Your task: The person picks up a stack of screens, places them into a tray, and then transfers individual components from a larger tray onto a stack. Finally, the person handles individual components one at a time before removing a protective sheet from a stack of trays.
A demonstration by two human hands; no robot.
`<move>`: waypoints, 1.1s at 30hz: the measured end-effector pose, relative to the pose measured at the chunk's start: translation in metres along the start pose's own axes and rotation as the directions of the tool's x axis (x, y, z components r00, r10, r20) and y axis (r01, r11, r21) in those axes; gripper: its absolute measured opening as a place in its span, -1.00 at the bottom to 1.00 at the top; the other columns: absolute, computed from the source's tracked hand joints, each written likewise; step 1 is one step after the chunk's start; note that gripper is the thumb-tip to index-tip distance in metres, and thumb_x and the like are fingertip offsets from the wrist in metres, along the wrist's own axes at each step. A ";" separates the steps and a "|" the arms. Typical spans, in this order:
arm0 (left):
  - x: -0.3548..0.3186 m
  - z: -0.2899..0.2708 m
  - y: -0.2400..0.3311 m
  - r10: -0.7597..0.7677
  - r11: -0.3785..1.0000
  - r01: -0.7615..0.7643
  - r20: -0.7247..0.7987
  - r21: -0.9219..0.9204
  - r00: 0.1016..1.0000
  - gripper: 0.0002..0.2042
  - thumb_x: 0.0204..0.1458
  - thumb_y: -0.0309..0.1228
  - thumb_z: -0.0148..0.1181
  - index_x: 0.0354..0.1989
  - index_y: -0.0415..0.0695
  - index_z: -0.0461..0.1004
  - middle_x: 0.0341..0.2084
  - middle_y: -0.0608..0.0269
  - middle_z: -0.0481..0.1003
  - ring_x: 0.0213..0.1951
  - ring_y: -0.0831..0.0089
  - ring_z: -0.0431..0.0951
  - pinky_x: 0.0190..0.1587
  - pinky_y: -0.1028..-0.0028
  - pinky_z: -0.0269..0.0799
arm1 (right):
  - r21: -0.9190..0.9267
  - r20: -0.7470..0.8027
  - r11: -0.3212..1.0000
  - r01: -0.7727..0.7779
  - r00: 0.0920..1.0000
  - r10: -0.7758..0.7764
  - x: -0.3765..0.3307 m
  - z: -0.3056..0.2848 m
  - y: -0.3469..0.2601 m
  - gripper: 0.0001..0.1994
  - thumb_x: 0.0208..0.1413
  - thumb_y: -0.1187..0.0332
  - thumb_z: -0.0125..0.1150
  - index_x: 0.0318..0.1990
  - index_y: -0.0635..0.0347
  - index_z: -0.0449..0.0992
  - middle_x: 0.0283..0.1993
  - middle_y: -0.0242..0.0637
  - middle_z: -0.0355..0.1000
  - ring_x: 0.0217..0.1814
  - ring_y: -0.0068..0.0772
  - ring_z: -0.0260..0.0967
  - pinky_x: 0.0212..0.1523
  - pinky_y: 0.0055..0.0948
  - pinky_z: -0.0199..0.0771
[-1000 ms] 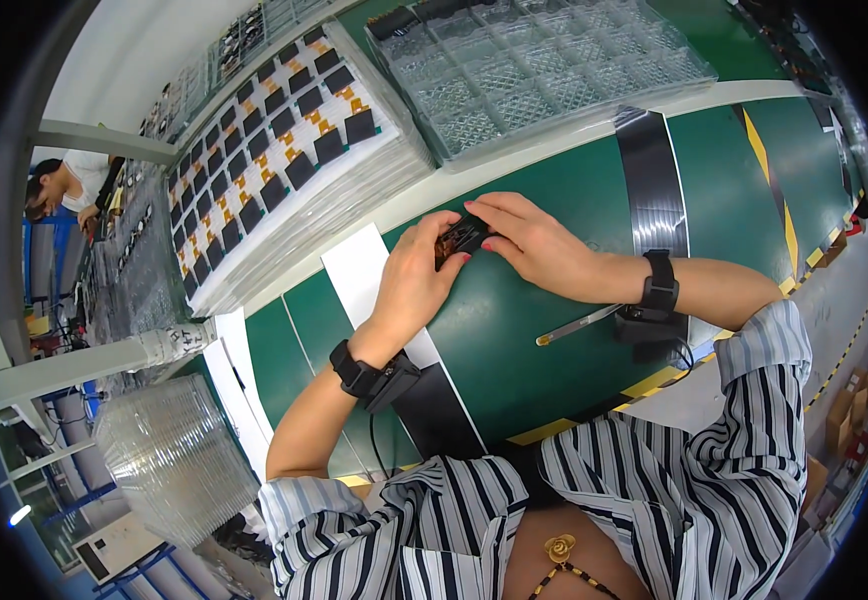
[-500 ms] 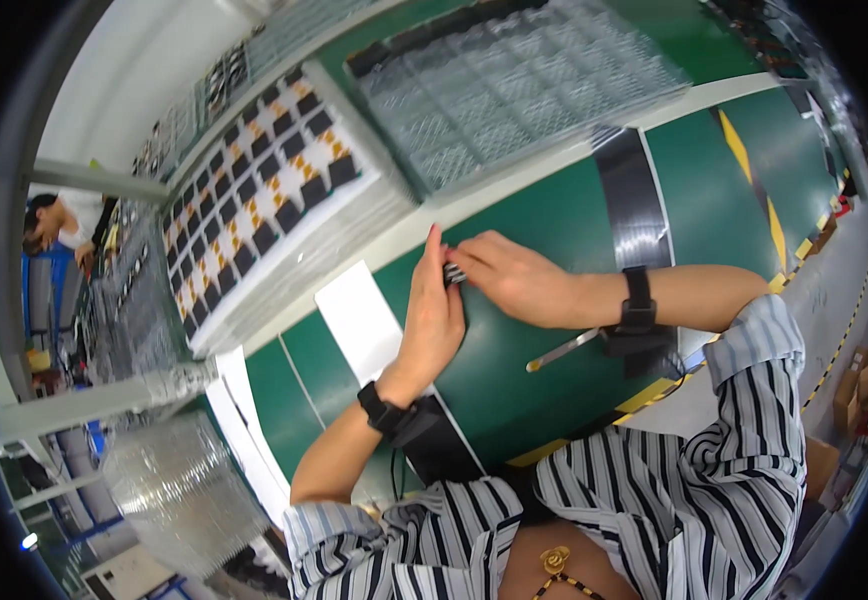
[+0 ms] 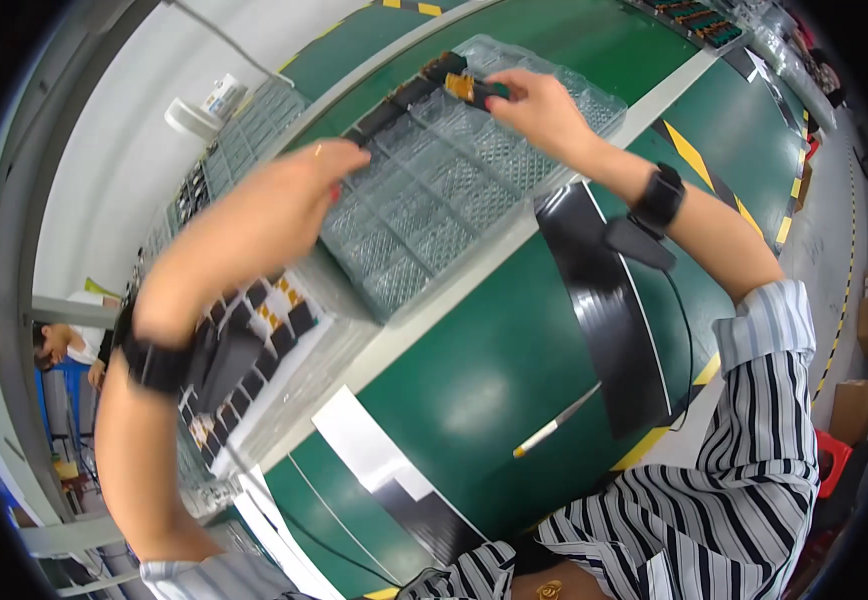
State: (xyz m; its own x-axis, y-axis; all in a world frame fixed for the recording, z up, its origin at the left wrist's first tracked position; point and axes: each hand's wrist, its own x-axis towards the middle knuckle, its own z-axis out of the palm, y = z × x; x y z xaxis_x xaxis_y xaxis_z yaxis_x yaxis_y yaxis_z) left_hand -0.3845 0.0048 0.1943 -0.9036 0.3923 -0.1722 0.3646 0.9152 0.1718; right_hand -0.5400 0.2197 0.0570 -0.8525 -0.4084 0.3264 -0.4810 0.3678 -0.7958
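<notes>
My right hand [image 3: 542, 108] reaches to the far side of a clear plastic compartment tray [image 3: 424, 220] and pinches a small black and orange part [image 3: 466, 88] over its far row. Several similar dark parts [image 3: 394, 105] sit in that far row. My left hand [image 3: 289, 200] hovers over the tray's left edge, fingers loosely curled, its underside hidden. Both wrists wear black bands with small boxes.
A second tray of black and orange parts [image 3: 264, 320] lies to the left under my left forearm. A white pen-like stick [image 3: 554, 428] lies on the green table [image 3: 474, 390]. Black and white strips cross the table. Another person [image 3: 59, 345] stands at far left.
Both hands have left the near table, where they held a small dark part together, and reached to the far clear tray. The view has tilted toward the far trays.
</notes>
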 end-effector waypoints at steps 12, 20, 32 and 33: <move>0.232 0.077 -0.121 -0.131 0.946 0.128 -0.012 0.299 0.991 -0.59 -0.11 -0.59 -0.10 -0.01 -0.06 0.28 -0.10 0.00 0.30 -0.04 0.08 0.33 -0.04 0.27 0.29 | -0.172 -0.195 0.960 -0.222 0.963 0.188 0.135 0.020 0.055 -0.61 -0.22 0.19 0.13 -0.17 0.13 0.49 -0.35 -0.20 0.46 -0.32 -0.24 0.42 -0.26 -0.34 0.38; 0.248 0.085 -0.127 -0.163 0.974 0.167 -0.034 0.157 0.986 -0.63 -0.10 -0.61 -0.11 -0.06 -0.05 0.28 -0.11 0.04 0.31 -0.06 0.10 0.34 -0.07 0.25 0.29 | -0.365 -0.154 0.892 -0.267 0.962 0.225 0.160 0.025 0.078 -0.63 -0.22 0.17 0.12 -0.20 0.10 0.51 -0.27 -0.16 0.46 -0.23 -0.16 0.42 -0.20 -0.29 0.40; 0.229 0.087 -0.148 -0.068 0.997 0.064 -0.109 -0.044 0.992 -0.58 -0.17 -0.68 -0.14 -0.05 -0.09 0.29 -0.09 0.07 0.32 -0.06 0.10 0.33 -0.08 0.27 0.25 | -0.278 -0.163 0.937 -0.213 0.971 0.173 0.162 0.032 0.071 -0.61 -0.22 0.18 0.12 -0.18 0.11 0.50 -0.34 -0.17 0.47 -0.29 -0.19 0.43 -0.23 -0.29 0.40; 0.228 0.085 -0.150 -0.095 0.994 0.088 -0.115 -0.065 0.989 -0.57 -0.18 -0.69 -0.14 -0.05 -0.08 0.29 -0.08 0.07 0.32 -0.06 0.10 0.33 -0.08 0.28 0.25 | -0.278 -0.161 0.938 -0.208 0.973 0.168 0.161 0.032 0.067 -0.61 -0.22 0.18 0.12 -0.18 0.11 0.50 -0.34 -0.17 0.47 -0.29 -0.19 0.43 -0.23 -0.29 0.40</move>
State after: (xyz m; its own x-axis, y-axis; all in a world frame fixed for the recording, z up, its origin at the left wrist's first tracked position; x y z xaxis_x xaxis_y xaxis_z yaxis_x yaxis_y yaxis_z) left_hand -0.6265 -0.0350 0.0469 -0.9541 0.2898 -0.0750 0.2678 0.9383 0.2187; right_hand -0.7030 0.1516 0.0397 -0.9428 -0.2011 0.2657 -0.3308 0.6618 -0.6728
